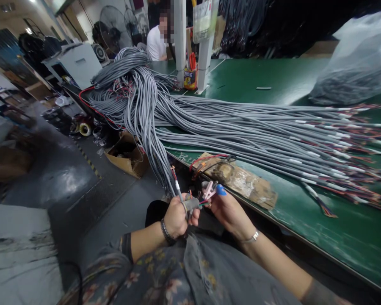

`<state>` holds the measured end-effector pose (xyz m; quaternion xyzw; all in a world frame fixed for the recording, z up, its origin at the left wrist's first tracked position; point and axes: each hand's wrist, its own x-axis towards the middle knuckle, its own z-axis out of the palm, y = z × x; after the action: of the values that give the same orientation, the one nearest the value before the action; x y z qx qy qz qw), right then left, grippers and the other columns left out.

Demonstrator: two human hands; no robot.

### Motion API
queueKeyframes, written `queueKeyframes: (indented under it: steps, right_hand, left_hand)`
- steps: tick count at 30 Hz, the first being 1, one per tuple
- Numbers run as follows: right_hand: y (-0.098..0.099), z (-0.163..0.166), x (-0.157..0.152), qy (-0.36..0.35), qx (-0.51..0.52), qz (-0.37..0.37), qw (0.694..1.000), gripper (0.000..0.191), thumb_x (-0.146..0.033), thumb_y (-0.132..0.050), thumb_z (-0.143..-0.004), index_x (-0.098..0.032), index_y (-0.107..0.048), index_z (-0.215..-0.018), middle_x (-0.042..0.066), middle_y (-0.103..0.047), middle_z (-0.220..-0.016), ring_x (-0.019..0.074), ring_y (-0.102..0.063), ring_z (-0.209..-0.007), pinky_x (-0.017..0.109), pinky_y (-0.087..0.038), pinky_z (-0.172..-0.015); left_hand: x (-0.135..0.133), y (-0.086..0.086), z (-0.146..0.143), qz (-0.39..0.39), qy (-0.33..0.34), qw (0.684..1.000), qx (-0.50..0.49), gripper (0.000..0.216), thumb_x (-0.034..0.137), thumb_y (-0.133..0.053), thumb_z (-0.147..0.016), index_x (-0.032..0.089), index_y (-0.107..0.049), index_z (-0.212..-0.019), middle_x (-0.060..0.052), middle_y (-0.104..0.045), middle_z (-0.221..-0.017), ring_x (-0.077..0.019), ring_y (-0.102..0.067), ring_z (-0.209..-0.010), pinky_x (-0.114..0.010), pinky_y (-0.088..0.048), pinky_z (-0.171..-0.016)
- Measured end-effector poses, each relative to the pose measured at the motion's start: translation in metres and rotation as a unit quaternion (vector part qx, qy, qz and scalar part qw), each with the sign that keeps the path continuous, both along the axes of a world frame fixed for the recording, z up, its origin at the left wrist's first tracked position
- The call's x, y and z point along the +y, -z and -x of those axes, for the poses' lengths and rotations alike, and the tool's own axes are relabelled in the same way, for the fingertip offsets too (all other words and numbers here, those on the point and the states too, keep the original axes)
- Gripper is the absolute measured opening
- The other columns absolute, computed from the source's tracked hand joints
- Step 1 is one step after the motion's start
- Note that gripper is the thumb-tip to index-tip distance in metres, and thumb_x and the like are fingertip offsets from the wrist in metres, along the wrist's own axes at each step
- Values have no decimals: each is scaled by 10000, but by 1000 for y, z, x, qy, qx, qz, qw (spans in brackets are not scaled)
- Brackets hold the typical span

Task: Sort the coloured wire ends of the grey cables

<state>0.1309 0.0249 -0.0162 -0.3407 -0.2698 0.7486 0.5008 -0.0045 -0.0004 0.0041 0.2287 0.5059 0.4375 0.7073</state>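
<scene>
My left hand (175, 217) is closed around a grey cable (180, 195) and a short grey cylindrical piece (192, 204). Thin green, red and dark wires come out of that piece toward my right hand (227, 212). The fingers of my right hand are pinched on a pale pink clip (209, 191), close to the wire ends; a blue cover (221, 189) sits on one fingertip. Beside my left hand, a stripped cable end with a white sleeve (177, 185) and coloured wires points upward. Both hands are in front of my body, just off the table edge.
Many grey cables (228, 123) lie across the green table (305, 235), their bundle drooping over its edge. A taped wooden board (241, 180) lies near the edge. An open carton (128, 154) stands on the floor. Behind the table is a person in white (155, 43).
</scene>
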Motion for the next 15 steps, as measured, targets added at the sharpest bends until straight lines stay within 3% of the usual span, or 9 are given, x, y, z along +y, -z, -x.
queueKeyframes:
  steps: [6, 10, 15]
  right_hand:
    - [16, 1, 1, 49, -97, -78, 991, 468, -689, -532, -732, -245, -661, -662, 19, -592, -607, 181, -485, -586, 322, -406, -592]
    - [18, 3, 6, 2, -27, -15, 1000, 554, -735, -628, -587, -224, -693, -790, 26, -646, -680, 166, -501, -570, 302, -406, -551]
    - [16, 4, 10, 15, 25, 39, 999, 503, -651, -746, -516, -210, -706, -753, 12, -658, -659, 136, -515, -558, 271, -427, -546]
  left_hand:
    - [4, 5, 4, 22, 23, 999, -36, 400, 432, -742, -504, 182, -450, -614, 33, -506, -386, -73, -399, -263, -179, -238, -287]
    - [6, 5, 6, 48, 39, 997, -48, 388, 421, -740, -522, 181, -450, -612, 33, -489, -373, -70, -383, -262, -177, -238, -287]
    - [9, 5, 6, 76, 31, 995, -49, 355, 373, -739, -525, 181, -456, -621, 31, -497, -377, -69, -387, -271, -166, -230, -284]
